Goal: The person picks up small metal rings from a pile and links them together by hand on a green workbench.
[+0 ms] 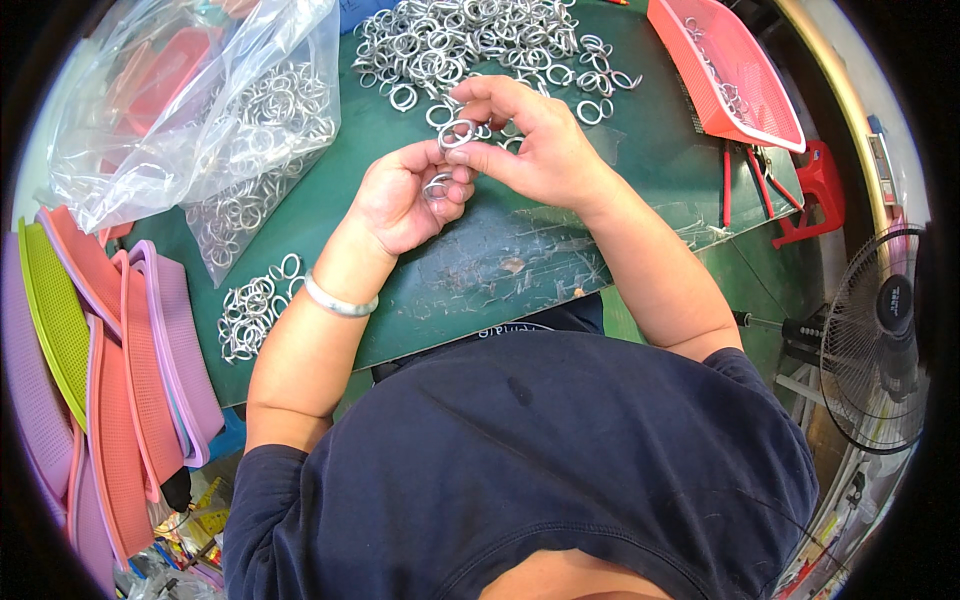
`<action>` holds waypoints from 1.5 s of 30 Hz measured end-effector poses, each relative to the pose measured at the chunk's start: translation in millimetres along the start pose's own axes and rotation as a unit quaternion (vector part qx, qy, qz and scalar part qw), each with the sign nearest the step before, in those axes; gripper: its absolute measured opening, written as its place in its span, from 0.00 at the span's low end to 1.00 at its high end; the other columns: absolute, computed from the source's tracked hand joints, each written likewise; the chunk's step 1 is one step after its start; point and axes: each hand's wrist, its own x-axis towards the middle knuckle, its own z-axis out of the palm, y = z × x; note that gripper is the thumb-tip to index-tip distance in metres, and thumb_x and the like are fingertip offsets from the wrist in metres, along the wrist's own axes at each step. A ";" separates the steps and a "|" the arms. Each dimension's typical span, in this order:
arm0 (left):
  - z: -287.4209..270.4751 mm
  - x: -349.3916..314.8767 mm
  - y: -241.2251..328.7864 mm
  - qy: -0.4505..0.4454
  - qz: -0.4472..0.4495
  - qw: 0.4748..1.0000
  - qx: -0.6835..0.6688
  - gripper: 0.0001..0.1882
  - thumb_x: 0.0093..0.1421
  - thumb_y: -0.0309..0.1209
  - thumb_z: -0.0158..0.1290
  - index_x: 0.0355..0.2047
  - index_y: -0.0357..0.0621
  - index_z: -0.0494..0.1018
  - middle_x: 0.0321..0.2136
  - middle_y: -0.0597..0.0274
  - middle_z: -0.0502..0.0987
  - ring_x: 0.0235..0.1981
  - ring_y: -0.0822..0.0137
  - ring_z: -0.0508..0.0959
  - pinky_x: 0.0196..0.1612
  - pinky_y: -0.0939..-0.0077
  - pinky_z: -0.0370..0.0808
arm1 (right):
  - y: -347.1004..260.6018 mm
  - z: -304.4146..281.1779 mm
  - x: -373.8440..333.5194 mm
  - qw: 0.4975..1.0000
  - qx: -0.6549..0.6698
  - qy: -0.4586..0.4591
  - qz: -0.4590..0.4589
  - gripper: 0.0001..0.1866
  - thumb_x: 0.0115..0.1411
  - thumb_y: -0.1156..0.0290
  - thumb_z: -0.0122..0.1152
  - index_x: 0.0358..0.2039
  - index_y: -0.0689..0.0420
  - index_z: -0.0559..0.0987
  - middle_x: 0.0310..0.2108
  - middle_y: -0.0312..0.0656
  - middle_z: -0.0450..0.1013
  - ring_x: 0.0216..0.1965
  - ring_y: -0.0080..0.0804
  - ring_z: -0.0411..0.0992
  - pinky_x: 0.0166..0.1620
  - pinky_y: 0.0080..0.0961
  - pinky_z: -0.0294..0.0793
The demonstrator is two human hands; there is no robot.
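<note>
Above the green table, my two hands meet fingertip to fingertip. My right hand pinches a silvery metal ring between thumb and fingers, and my left thumb is close against it. Another metal ring sits in the curled fingers of my left hand. Just beyond the hands spreads a big heap of metal rings, with several loose ones at its near edge. A smaller pile of rings lies by my left forearm, near the table's front edge.
A clear plastic bag with many rings covers the table's left part. A pink basket holding a few rings stands at the far right, near red-handled pliers. Stacked plastic baskets are at left; a fan is at right.
</note>
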 end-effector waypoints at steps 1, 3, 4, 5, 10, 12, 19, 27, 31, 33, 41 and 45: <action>0.5 -0.3 -0.4 0.005 0.008 1.000 0.001 0.09 0.57 0.32 0.41 0.27 0.40 0.67 0.22 0.63 0.68 0.19 0.73 0.66 0.17 0.87 0.61 | -0.4 0.1 0.2 1.000 0.004 -0.002 0.003 0.23 0.45 0.75 0.63 0.44 0.60 0.70 0.31 0.39 0.74 0.32 0.23 0.71 0.36 0.19 0.70; -1.9 1.8 -4.4 0.041 0.089 0.994 0.038 0.09 0.58 0.32 0.41 0.28 0.40 0.67 0.22 0.63 0.69 0.21 0.73 0.67 0.19 0.85 0.63 | 0.2 -0.9 0.8 1.000 -0.002 -0.008 0.004 0.24 0.45 0.76 0.63 0.44 0.60 0.69 0.32 0.39 0.74 0.32 0.23 0.71 0.36 0.19 0.70; -2.5 2.8 -6.4 0.058 0.129 0.988 0.057 0.09 0.58 0.32 0.41 0.28 0.40 0.67 0.23 0.63 0.69 0.22 0.72 0.68 0.20 0.84 0.64 | 0.6 -1.5 0.7 1.000 -0.005 -0.011 0.004 0.24 0.45 0.76 0.63 0.45 0.60 0.69 0.32 0.40 0.73 0.32 0.24 0.71 0.36 0.19 0.70; -1.5 2.2 -7.3 0.065 0.177 0.977 0.101 0.09 0.58 0.32 0.41 0.28 0.40 0.67 0.24 0.63 0.70 0.23 0.72 0.69 0.21 0.83 0.65 | 1.5 -1.1 0.7 1.000 -0.002 -0.005 0.000 0.23 0.44 0.75 0.63 0.43 0.59 0.69 0.31 0.40 0.73 0.33 0.28 0.71 0.36 0.22 0.70; 2.3 -0.2 -9.8 0.078 0.318 0.921 0.210 0.10 0.59 0.32 0.41 0.27 0.39 0.68 0.27 0.61 0.72 0.26 0.71 0.71 0.27 0.80 0.69 | 4.1 0.2 1.0 1.000 0.005 -0.011 -0.017 0.22 0.43 0.74 0.62 0.41 0.57 0.70 0.30 0.39 0.73 0.35 0.37 0.70 0.39 0.28 0.69; 5.1 -1.4 -8.7 0.109 0.306 0.926 0.195 0.10 0.58 0.32 0.42 0.27 0.39 0.68 0.30 0.57 0.73 0.29 0.67 0.73 0.30 0.78 0.71 | 3.5 -3.2 2.0 1.000 -0.011 -0.014 -0.008 0.21 0.44 0.75 0.61 0.41 0.57 0.70 0.31 0.39 0.73 0.37 0.38 0.70 0.40 0.30 0.68; -12.0 -1.3 2.9 0.052 0.224 0.973 0.020 0.08 0.54 0.32 0.45 0.26 0.39 0.69 0.31 0.50 0.74 0.34 0.54 0.75 0.34 0.67 0.76 | 25.2 -15.2 1.0 0.978 -0.202 -0.049 -0.007 0.07 0.46 0.75 0.57 0.28 0.59 0.74 0.32 0.40 0.70 0.38 0.37 0.67 0.42 0.29 0.65; -10.1 -0.5 3.9 0.056 0.187 0.979 0.066 0.08 0.54 0.30 0.47 0.32 0.41 0.70 0.26 0.59 0.74 0.26 0.64 0.74 0.24 0.78 0.71 | 16.3 -20.1 -3.5 0.959 -0.264 -0.101 0.015 0.08 0.41 0.67 0.61 0.16 0.57 0.74 0.31 0.37 0.69 0.39 0.37 0.64 0.43 0.33 0.62; -2.6 0.6 -3.2 0.108 0.179 0.957 0.202 0.10 0.54 0.28 0.47 0.37 0.42 0.70 0.25 0.63 0.72 0.23 0.72 0.72 0.21 0.83 0.66 | 20.0 -20.7 -1.1 0.991 -0.106 -0.073 0.034 0.07 0.45 0.69 0.59 0.18 0.59 0.75 0.32 0.39 0.70 0.37 0.36 0.65 0.42 0.30 0.64; 5.3 -0.5 -5.1 0.124 0.169 0.942 0.263 0.12 0.55 0.25 0.46 0.40 0.42 0.69 0.26 0.65 0.72 0.24 0.76 0.71 0.22 0.86 0.64 | 14.1 -24.2 3.0 0.990 0.075 -0.073 0.096 0.05 0.49 0.72 0.56 0.22 0.61 0.75 0.31 0.39 0.72 0.33 0.29 0.68 0.38 0.22 0.66; 12.5 -6.4 -9.5 0.027 0.149 0.952 0.267 0.09 0.58 0.29 0.47 0.37 0.40 0.71 0.26 0.65 0.72 0.23 0.78 0.70 0.22 0.87 0.64 | 14.8 -22.0 2.3 0.916 0.281 -0.043 0.284 0.08 0.53 0.72 0.53 0.31 0.62 0.76 0.31 0.32 0.70 0.31 0.16 0.64 0.37 0.14 0.62; 13.9 -7.6 -9.0 0.024 0.154 0.960 0.234 0.09 0.58 0.31 0.46 0.36 0.39 0.71 0.24 0.65 0.72 0.22 0.77 0.70 0.20 0.88 0.64 | 14.6 -22.4 4.7 0.916 0.255 -0.085 0.299 0.08 0.55 0.71 0.52 0.31 0.62 0.76 0.30 0.32 0.70 0.31 0.16 0.64 0.37 0.14 0.63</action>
